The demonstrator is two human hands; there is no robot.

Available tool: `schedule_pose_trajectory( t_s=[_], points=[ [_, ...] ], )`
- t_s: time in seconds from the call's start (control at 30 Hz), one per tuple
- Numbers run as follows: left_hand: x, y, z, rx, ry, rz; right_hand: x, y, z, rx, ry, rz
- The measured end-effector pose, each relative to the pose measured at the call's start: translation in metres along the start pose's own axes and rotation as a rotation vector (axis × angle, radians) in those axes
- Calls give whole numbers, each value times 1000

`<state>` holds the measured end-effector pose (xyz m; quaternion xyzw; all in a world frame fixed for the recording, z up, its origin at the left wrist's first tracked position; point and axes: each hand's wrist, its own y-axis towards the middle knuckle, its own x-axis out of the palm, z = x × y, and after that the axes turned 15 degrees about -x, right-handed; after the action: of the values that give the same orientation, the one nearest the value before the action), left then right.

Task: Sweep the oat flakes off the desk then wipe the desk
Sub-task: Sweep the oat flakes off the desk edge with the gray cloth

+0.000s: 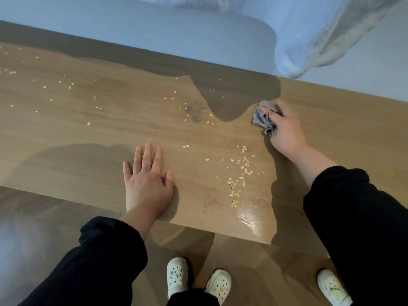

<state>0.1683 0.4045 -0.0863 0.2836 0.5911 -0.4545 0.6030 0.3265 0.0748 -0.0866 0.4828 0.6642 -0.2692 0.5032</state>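
while pale oat flakes (pixel 239 173) lie scattered across the brown wooden surface (pixel 88 133), the left hand (pixel 146 181) rests flat near the front edge, fingers (pixel 145 155) spread; further right, the right hand (pixel 284 131) grips a crumpled grey cloth (pixel 261 119), fingers curled round it.

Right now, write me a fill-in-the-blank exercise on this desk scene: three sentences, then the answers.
1. The right hand grips a crumpled grey ____ on the desk.
2. The left hand lies flat beside the oat flakes and holds ____.
3. The person's sleeves are ____.
Answers: cloth; nothing; black.
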Motion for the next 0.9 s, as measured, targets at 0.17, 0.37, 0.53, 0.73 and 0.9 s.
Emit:
schedule_pose_trajectory(
  t_s=[0.17,0.37,0.53,0.73,0.9],
  points=[
    [-1,1,1,0,17,-15,2,49,-5,365,102,282],
    [-1,-1,1,-1,-2,-13,15,48,-55,-70,37,-11],
    [1,-1,0,10,-10,0,-4,27,-12,-53,-66,-7],
    [4,2,-3,29,-15,25,0,101,-10,342,-164,-58],
    [6,3,-2,25,-21,42,9,128,-29,272,-182,-96]
  ],
)
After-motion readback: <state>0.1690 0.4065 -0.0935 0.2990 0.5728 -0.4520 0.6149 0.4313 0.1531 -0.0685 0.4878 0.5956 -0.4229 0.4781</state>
